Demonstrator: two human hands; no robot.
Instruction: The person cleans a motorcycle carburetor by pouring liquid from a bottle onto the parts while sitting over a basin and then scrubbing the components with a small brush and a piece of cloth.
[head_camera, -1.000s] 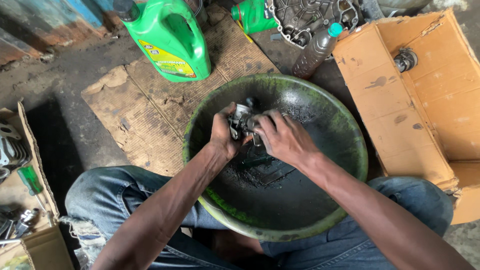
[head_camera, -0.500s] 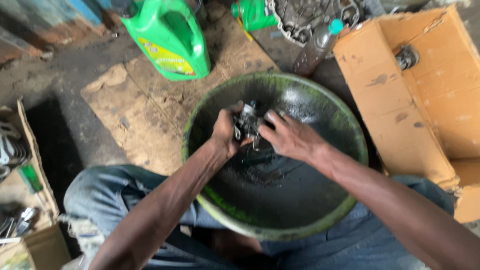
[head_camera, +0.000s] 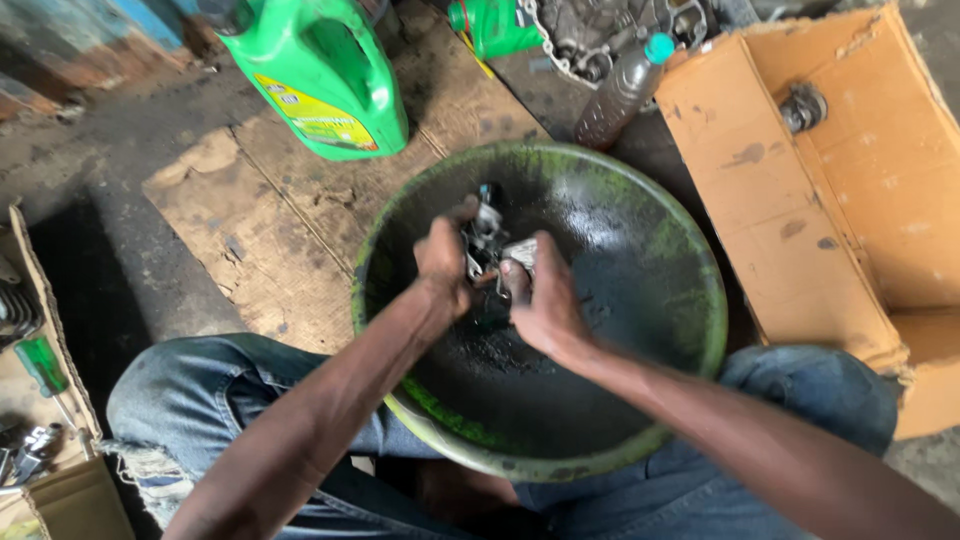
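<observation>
Head view: a small metal engine part (head_camera: 492, 245), held over the middle of a green basin (head_camera: 700, 330) blackened with oily liquid. Left hand (head_camera: 443, 262) and right hand (head_camera: 535, 300) both have fingers curled around it. Step in hand appears to be washing; turning the slick part calls for a firm grip. Green jug (head_camera: 320, 70) far left, cardboard box (head_camera: 850, 200) right.
</observation>
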